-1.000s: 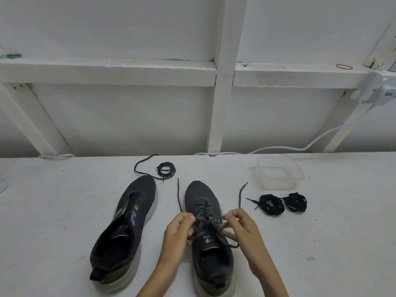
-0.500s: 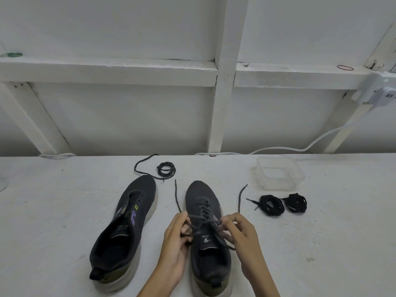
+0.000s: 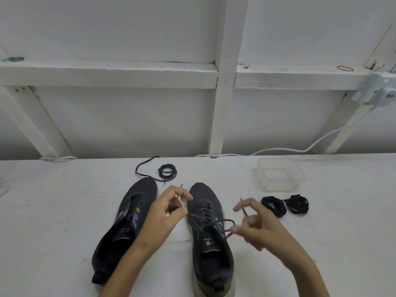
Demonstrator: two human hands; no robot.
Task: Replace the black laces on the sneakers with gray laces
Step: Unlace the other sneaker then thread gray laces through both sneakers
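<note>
Stuff around: a clear plastic tub sat back right on the rough white table, with two black lace bundles just in front of it and a thin coil behind the shoes. The left forearm covered part of the unlaced knit shoe. The laced shoe lay between the hands. The left hand pinched one end of its dark lace, the right hand pinched the other, strands stretched sideways.

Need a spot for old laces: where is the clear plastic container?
Head view: the clear container sits on the table's right side, just behind the two black lace bundles.
</note>
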